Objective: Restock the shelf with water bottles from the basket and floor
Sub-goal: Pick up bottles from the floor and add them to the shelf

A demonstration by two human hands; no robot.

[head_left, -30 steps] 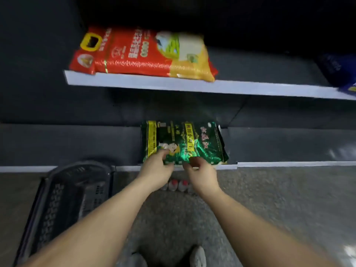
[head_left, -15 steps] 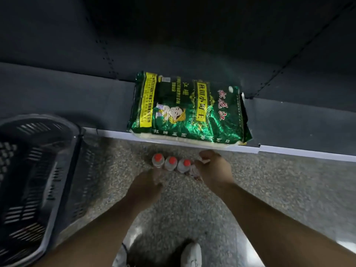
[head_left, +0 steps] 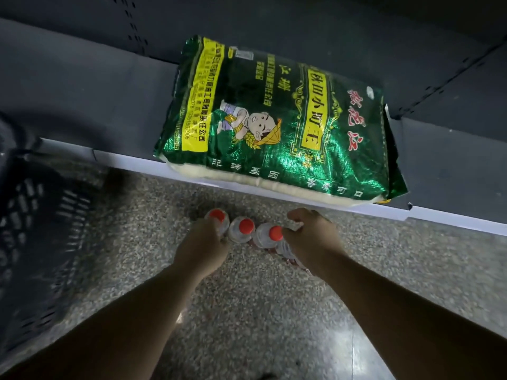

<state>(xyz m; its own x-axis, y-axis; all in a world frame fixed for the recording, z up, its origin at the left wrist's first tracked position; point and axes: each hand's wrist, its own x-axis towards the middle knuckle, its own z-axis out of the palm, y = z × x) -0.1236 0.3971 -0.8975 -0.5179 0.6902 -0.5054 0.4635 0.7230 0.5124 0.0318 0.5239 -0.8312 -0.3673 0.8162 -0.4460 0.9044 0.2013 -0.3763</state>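
Note:
Several clear water bottles with red caps stand in a row on the speckled floor just in front of the bottom shelf [head_left: 82,111]. My left hand [head_left: 201,249] is closed around the leftmost bottle [head_left: 218,217]. The middle bottle [head_left: 244,229] stands free between my hands. My right hand [head_left: 312,242] grips a bottle [head_left: 285,249] at the right end, mostly hidden under the palm; another capped bottle [head_left: 270,235] leans against its fingers. A dark plastic basket [head_left: 41,229] sits on the floor at the left.
A green rice bag [head_left: 279,124] lies flat on the bottom shelf, overhanging its white front edge [head_left: 131,163]. Dark bare shelf surface stretches to the left and right of the bag. The grey speckled floor [head_left: 260,311] lies under my arms.
My hands left the green rice bag and dropped to the floor bottles, closing on them. The camera tilted down and moved closer; the upper shelf with the red bag is out of view.

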